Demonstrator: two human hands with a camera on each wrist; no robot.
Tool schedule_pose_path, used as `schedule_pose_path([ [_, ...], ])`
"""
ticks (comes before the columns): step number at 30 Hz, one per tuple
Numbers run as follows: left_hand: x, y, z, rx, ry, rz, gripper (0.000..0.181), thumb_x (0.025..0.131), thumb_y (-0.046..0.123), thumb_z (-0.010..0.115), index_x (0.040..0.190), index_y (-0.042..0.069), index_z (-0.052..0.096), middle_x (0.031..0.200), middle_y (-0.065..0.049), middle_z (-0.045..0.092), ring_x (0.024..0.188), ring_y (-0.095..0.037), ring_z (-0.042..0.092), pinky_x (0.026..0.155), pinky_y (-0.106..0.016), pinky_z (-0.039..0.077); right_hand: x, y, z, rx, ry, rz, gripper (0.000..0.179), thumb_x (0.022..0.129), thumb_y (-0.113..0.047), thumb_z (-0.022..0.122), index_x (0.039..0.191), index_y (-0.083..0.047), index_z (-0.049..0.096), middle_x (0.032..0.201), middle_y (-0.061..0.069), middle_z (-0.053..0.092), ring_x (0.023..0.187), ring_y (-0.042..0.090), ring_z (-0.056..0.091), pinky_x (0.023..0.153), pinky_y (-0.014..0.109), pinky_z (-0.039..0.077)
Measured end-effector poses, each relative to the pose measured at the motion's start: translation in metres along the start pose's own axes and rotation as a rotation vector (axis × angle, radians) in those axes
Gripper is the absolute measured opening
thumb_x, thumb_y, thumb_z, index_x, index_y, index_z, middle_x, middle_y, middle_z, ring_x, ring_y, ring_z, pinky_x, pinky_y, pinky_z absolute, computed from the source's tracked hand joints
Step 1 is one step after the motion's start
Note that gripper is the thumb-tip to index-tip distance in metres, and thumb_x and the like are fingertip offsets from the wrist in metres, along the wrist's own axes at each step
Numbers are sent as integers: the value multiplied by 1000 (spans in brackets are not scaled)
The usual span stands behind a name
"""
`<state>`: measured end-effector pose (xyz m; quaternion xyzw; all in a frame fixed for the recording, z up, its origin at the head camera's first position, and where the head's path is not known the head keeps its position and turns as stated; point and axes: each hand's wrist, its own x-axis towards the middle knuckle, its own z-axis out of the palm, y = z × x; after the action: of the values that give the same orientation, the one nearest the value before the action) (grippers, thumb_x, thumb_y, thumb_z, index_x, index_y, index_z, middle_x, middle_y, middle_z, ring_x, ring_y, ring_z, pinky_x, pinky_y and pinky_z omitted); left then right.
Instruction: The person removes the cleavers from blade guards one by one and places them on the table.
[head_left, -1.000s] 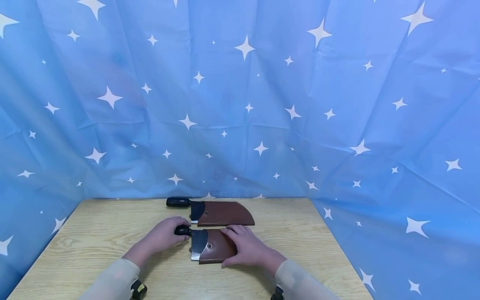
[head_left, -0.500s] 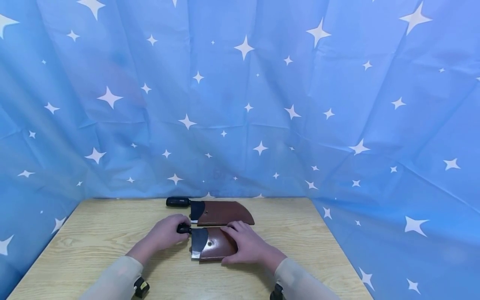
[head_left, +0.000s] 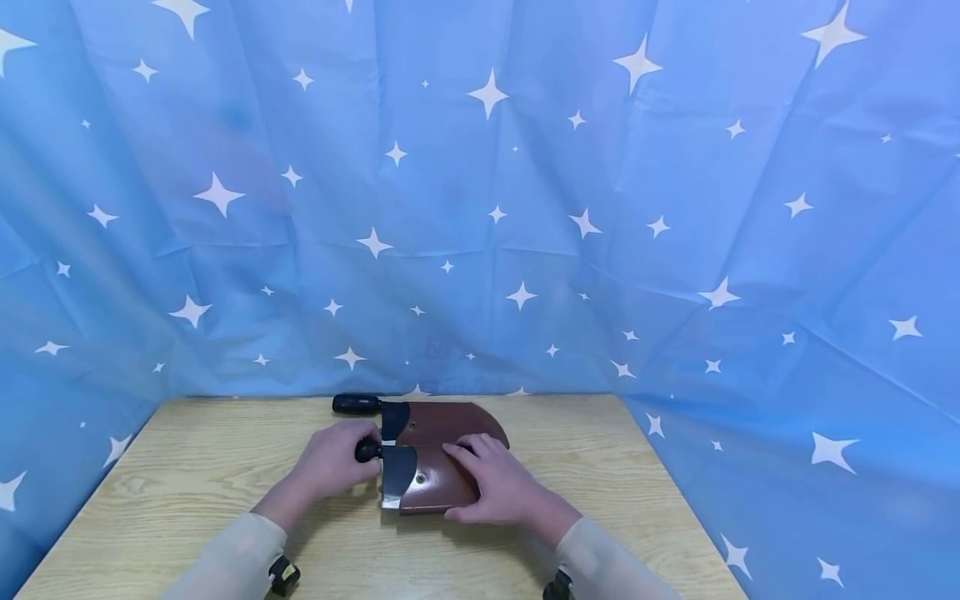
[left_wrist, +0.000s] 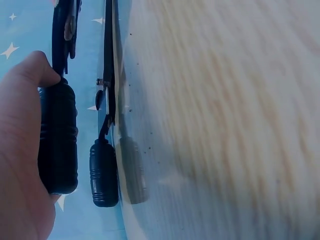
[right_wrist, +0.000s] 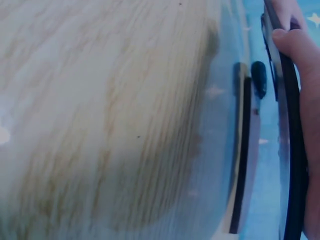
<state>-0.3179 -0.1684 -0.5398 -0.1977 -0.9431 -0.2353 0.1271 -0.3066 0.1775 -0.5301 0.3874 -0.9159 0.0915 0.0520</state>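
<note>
In the head view, a cleaver in a brown leather sheath (head_left: 438,483) is held level between both hands. My left hand (head_left: 336,457) grips its black handle (left_wrist: 59,137), thumb laid along the upper end in the left wrist view. My right hand (head_left: 501,487) holds the sheath's far end, fingers over the upper edge and thumb at the lower one. The right wrist view shows this cleaver (right_wrist: 295,165) edge-on, apart from the table. Behind it, a second sheathed cleaver (head_left: 442,421) with a rounded tip lies on the table, its lower edge partly covered.
The wooden table (head_left: 202,492) ends at the back against a blue curtain (head_left: 450,208) with white stars. The second cleaver's black handle (head_left: 356,405) points left near that back edge. A dark wrist camera (head_left: 283,575) sits by the left sleeve.
The near cleaver has risen off the table and shifted slightly toward the back, both hands moving with it. It now overlaps the far cleaver in the head view. The far cleaver stays put.
</note>
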Motion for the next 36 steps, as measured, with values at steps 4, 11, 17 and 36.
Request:
schedule_pose_path([
  [4, 0, 2, -3, 25, 18, -1, 25, 80, 34, 86, 101, 32, 72, 99, 14, 68, 88, -12, 63, 71, -41, 52, 0, -1, -3, -9, 19, -11, 103, 89, -77, 76, 169, -19, 47, 156, 2, 51, 143, 21, 49, 125, 50, 38],
  [11, 0, 6, -9, 30, 41, 1, 26, 80, 33, 85, 104, 30, 74, 102, 10, 70, 91, -15, 65, 74, -44, 54, -1, -6, -9, -31, 33, -6, 103, 88, -77, 76, 170, -22, 46, 157, 1, 51, 145, 21, 48, 125, 48, 38],
  [17, 0, 6, -12, 57, 84, 27, 28, 79, 34, 86, 104, 30, 74, 102, 11, 68, 93, -15, 65, 75, -44, 54, 0, -10, -19, -27, 43, -3, 103, 87, -74, 79, 170, -22, 45, 158, 2, 50, 145, 22, 48, 125, 49, 38],
  [36, 2, 18, -25, 76, 122, -2, 30, 77, 38, 87, 102, 27, 75, 100, 6, 70, 90, -16, 65, 75, -46, 56, 1, -6, -31, -70, 113, -52, 108, 84, -78, 79, 168, -19, 48, 154, 1, 52, 142, 20, 49, 120, 44, 43],
])
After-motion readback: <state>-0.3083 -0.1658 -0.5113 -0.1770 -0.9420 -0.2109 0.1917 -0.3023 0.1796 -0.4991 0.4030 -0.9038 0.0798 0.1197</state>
